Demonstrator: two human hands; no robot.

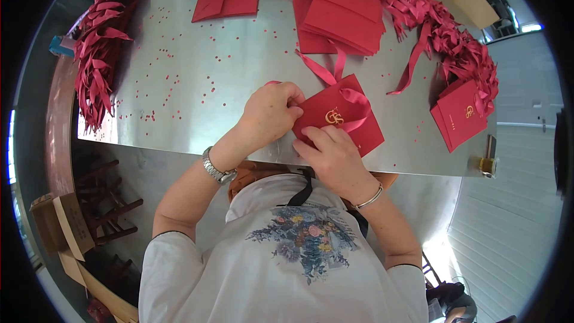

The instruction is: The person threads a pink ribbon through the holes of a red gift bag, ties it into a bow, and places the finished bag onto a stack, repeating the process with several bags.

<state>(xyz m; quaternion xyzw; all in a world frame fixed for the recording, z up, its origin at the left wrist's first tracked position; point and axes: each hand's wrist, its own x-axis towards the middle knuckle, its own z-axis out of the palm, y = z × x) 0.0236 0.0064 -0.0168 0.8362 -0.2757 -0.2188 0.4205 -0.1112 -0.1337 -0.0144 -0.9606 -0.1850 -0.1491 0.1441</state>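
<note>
While the red paper bag [350, 125] lies flat at the near edge of the counter [209, 72], both hands bear on it, one at each end.

1. Left hand [272, 110]: the fingers are curled together and closed on the bag's left edge, where a pink ribbon [357, 100] loops across the face above the gold emblem. The wrist, which carries a metal watch [216, 170], is bent inward, and the forearm comes in from the near left.
2. Right hand [332, 155]: the hand lies on the bag's near corner, fingers bent down against the paper. The thumb is hidden, so it cannot be told whether this hand grips the bag or only presses on it. A thin bracelet [371, 198] sits on the wrist.

Judgement: the right hand probably steadies the bag so it does not slide on the smooth metal, which frees the left hand to work at the edge.

Beyond the hands lies a stack of red bags [344, 15]. A ribboned bag [460, 113] lies to the right of the right hand, and a heap of loose ribbons [98, 54] lies far left of the left hand. Small red paper dots are scattered across the counter.
</note>
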